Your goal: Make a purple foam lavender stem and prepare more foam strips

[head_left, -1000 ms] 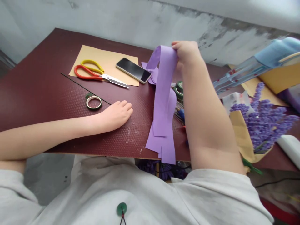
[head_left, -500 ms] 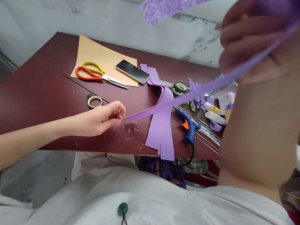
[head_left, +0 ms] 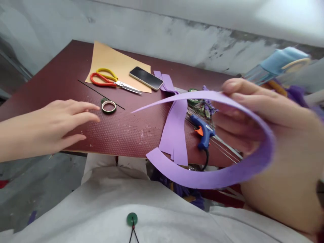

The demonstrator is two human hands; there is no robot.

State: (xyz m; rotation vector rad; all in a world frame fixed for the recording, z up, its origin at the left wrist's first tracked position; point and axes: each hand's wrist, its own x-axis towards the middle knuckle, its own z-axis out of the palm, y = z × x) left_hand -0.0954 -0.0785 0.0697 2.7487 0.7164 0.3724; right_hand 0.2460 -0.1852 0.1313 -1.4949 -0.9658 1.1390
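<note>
My right hand (head_left: 253,118), at the right and close to the camera, pinches a long purple paper strip (head_left: 202,179). The strip bends in a wide loop; one end tapers to a point over the table and the other, broader end hangs near the table's front edge. At the left, my left hand (head_left: 68,121) is held over the table with its fingers apart and nothing in them. Just beyond its fingertips lies a roll of dark green tape (head_left: 108,107). More purple strips (head_left: 174,131) lie on the table behind the loop.
Scissors (head_left: 115,82) and a phone (head_left: 146,77) rest on a tan sheet (head_left: 118,57). A blue glue gun (head_left: 205,135) lies beside purple flowers (head_left: 207,106) and thin wires. A dark wire (head_left: 98,92) lies near the tape. At the far right stands a light-blue-topped container (head_left: 280,64).
My left hand has let go of the strip's end, moved left and spread its fingers. My right hand has come lower, and the strip, stretched between both hands before, now curls in a loop.
</note>
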